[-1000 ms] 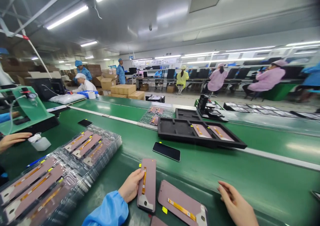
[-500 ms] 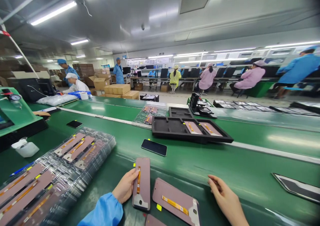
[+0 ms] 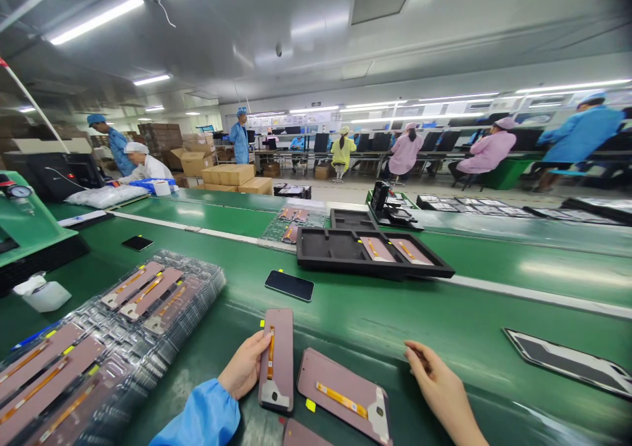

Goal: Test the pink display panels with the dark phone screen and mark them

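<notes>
My left hand (image 3: 245, 366) grips a phone screen (image 3: 277, 360) by its left edge, thumb on the mauve back near an orange flex cable. A yellow tab sticks out at its upper left. Just right of it, another phone screen (image 3: 343, 395) lies back up on the green surface, and a third phone screen (image 3: 303, 435) shows partly at the bottom edge. My right hand (image 3: 437, 380) hovers to the right of these, fingers loosely bent, with nothing visible in it. Beyond the held screen lies a dark phone (image 3: 289, 285), face up.
At left, stacked clear plastic trays (image 3: 185, 295) carry several screens. A black tray (image 3: 336, 248) with two screens stands across the belt. A grey-and-black phone-sized panel (image 3: 567, 360) lies at right. A green machine (image 3: 37, 216) stands far left. Co-workers (image 3: 340, 153) sit in the background.
The dark phone and the grey-and-black panel have slid left along the green belt. My view has shifted slightly. Both hands keep nearly the same pose, the left still holding the screen.
</notes>
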`<control>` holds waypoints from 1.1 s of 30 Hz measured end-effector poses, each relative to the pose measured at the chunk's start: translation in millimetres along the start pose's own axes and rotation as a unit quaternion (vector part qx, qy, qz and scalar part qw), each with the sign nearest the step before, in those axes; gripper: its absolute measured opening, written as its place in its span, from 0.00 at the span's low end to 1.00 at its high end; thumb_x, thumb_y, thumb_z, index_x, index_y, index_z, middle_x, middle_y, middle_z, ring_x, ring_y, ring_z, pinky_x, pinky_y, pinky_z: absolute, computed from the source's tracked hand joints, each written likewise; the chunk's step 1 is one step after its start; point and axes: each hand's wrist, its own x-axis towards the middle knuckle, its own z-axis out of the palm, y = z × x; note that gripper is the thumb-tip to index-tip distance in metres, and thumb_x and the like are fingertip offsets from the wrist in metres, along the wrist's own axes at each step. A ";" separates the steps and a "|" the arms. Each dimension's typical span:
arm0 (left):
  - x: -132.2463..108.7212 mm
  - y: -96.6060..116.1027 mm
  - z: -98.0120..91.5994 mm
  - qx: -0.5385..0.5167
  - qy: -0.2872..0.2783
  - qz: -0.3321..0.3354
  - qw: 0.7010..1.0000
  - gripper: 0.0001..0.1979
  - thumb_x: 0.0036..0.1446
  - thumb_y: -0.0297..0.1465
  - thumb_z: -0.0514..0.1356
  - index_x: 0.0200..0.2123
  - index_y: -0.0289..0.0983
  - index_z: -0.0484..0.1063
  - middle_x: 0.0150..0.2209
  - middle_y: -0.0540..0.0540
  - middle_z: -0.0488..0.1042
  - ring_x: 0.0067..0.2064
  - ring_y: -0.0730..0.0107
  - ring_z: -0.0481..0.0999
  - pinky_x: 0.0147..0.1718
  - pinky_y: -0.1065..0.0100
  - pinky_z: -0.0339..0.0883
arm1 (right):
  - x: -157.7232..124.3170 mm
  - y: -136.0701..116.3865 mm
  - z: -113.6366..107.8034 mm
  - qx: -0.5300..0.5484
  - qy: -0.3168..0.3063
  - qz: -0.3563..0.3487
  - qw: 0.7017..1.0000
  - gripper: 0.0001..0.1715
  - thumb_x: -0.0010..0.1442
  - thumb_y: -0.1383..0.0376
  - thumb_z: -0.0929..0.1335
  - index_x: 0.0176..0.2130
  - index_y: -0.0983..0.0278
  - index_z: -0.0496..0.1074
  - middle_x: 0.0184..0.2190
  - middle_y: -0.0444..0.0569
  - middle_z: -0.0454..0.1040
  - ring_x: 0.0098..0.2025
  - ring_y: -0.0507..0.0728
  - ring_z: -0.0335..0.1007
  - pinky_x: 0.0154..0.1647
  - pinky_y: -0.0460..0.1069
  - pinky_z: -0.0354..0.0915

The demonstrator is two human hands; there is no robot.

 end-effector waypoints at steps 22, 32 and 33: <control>-1.9 2.8 1.9 -0.001 0.000 -0.002 1.000 0.15 0.53 0.36 0.68 0.41 0.33 0.75 0.31 0.45 0.78 0.28 0.69 0.77 0.29 0.69 0.70 | -1.6 -3.7 -1.4 -0.007 0.006 -0.010 1.000 0.28 0.51 0.43 0.62 0.37 0.62 0.75 0.32 0.51 0.80 0.30 0.61 0.76 0.32 0.52 0.71; -1.3 0.9 0.8 0.000 0.000 -0.002 1.000 0.15 0.53 0.37 0.68 0.41 0.34 0.75 0.30 0.46 0.78 0.28 0.69 0.77 0.29 0.69 0.70 | -1.4 -2.9 -0.7 -0.010 0.007 -0.011 1.000 0.29 0.52 0.44 0.62 0.38 0.62 0.75 0.31 0.50 0.80 0.30 0.60 0.76 0.32 0.52 0.71; -1.3 1.1 0.7 0.001 0.000 -0.001 1.000 0.15 0.53 0.36 0.68 0.41 0.33 0.75 0.30 0.46 0.78 0.28 0.69 0.77 0.29 0.69 0.70 | -1.5 -2.9 -0.7 -0.010 0.007 -0.011 1.000 0.28 0.52 0.44 0.62 0.38 0.62 0.75 0.31 0.50 0.80 0.30 0.60 0.76 0.32 0.52 0.70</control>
